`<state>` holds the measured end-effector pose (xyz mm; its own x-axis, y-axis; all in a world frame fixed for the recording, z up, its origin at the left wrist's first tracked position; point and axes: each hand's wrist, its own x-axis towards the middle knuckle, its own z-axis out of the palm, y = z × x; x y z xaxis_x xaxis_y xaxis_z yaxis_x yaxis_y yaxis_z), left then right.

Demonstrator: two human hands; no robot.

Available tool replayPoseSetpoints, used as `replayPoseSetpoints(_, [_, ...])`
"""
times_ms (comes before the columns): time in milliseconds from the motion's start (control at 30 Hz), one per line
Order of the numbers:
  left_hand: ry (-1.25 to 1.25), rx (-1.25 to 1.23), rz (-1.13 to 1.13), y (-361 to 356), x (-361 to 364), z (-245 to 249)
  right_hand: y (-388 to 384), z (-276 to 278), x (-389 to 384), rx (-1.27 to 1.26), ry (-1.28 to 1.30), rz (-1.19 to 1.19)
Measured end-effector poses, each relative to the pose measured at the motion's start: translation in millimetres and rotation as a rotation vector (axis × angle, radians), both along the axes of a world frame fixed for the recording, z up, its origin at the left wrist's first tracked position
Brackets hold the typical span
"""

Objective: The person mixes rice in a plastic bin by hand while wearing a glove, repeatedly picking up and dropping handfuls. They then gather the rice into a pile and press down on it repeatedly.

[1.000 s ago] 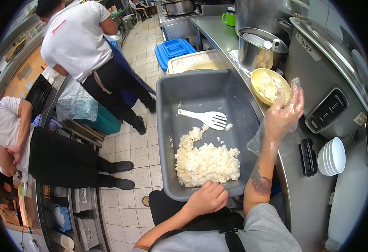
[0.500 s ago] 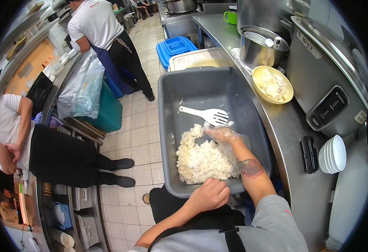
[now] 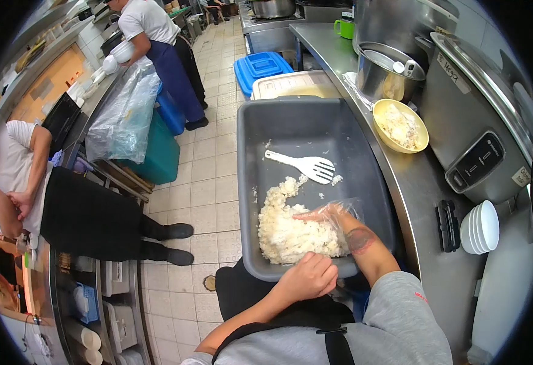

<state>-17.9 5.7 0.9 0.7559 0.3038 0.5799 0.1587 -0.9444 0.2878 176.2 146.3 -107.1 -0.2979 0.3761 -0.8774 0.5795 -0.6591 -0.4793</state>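
A deep grey tub [image 3: 290, 125] holds a heap of cooked rice [image 3: 294, 234] in its near half. My right hand [image 3: 330, 216], in a clear plastic glove, lies on the upper right of the heap with its fingers stretched out and touching the grains. With curled fingers, my left hand [image 3: 309, 277] is closed on the tub's near rim, bare of any glove. Beyond the rice, a white slotted rice paddle [image 3: 309, 167] rests on the tub floor, its handle pointing left. Loose grains stick around it.
At right, the steel counter [image 3: 394, 188] carries a yellow bowl of rice [image 3: 400, 126], a metal pot [image 3: 388, 73], a large cooker [image 3: 479, 134] and stacked white bowls [image 3: 480, 227]. Two people stand at left; one person [image 3: 157, 42] handles white bowls. Lidded bins [image 3: 260, 70] stand beyond the tub.
My right hand has drawn back from near the paddle onto the rice, its fingers now pointing left. My left hand stays at the rim. The far person has turned, with white bowls in hand.
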Motion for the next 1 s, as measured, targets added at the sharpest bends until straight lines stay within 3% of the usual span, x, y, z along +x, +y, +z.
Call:
replayPoseSetpoints(233, [0.008,0.004,-0.001,0.3,0.2,-0.8,-21.8,39.9,-20.6,0.105,0.149,-0.027])
replayPoseSetpoints(333, [0.032,0.000,0.005,-1.5,-2.5,-1.0,-9.5,33.5,-22.0,0.258,0.258,0.060])
replayPoseSetpoints(367, [0.036,0.002,0.003,-2.1,-3.7,-1.5,-11.5,32.8,-21.6,0.311,0.317,-0.085])
replayPoseSetpoints(467, [0.050,0.004,0.007,-3.7,-7.8,-3.1,13.6,9.8,-1.0,0.468,0.450,-0.047])
replayPoseSetpoints(533, [0.054,0.005,-0.003,-2.7,-8.3,-2.3,5.1,34.8,0.9,0.615,0.416,-0.161])
replayPoseSetpoints(633, [0.038,-0.023,-0.014,-2.0,-6.4,-3.1,4.3,52.4,9.0,0.894,0.130,-0.088])
replayPoseSetpoints(733, [0.046,-0.019,-0.017,-1.8,-5.9,-1.1,-0.5,79.0,7.6,0.816,0.187,-0.038])
replayPoseSetpoints(867, [0.057,-0.029,-0.021,-1.9,-8.4,-1.0,-8.0,90.5,-1.5,0.916,0.441,0.120])
replayPoseSetpoints(1000, [0.067,-0.008,-0.012,-2.4,-6.7,1.2,-7.0,79.1,0.2,0.754,0.585,-0.029])
